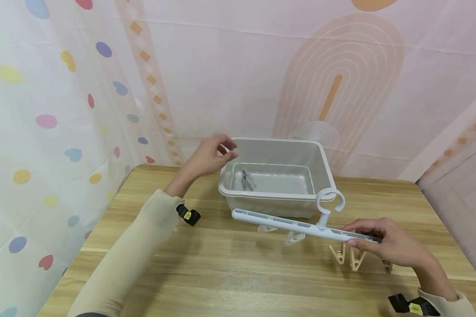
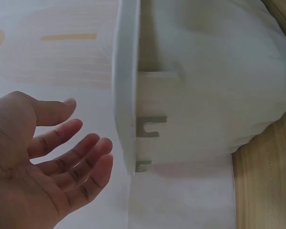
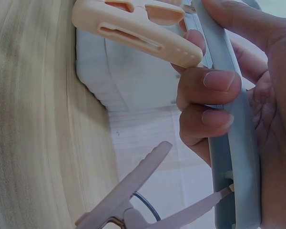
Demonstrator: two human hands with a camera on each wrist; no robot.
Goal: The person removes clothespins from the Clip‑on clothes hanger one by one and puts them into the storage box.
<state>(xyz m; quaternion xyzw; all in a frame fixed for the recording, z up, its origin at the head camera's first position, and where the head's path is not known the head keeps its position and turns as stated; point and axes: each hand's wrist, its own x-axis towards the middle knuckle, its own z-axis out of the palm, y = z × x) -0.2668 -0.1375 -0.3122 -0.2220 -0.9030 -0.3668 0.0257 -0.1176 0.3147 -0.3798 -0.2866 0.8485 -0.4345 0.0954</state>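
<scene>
My right hand (image 1: pixel 396 242) grips the right end of a pale blue clip hanger (image 1: pixel 289 225), its hook (image 1: pixel 328 200) pointing up. In the right wrist view, fingers (image 3: pixel 207 95) curl around the bar beside a beige clip (image 3: pixel 133 38), with a greyish-pink clip (image 3: pixel 148 191) further along. Clear clips (image 1: pixel 295 238) hang under the left part of the bar. At the left rim of a grey plastic bin (image 1: pixel 277 209), my left hand (image 1: pixel 212 156) holds nothing; its fingers are loosely bent. A small clip (image 1: pixel 247 179) lies on the bin's floor.
The bin stands toward the back of a wood-grain table (image 1: pixel 238 281), close to a patterned curtain (image 1: pixel 238 79). Another curtain with coloured dots (image 1: pixel 43 176) hangs along the left side. Each wrist wears a small black camera (image 1: pixel 188 215).
</scene>
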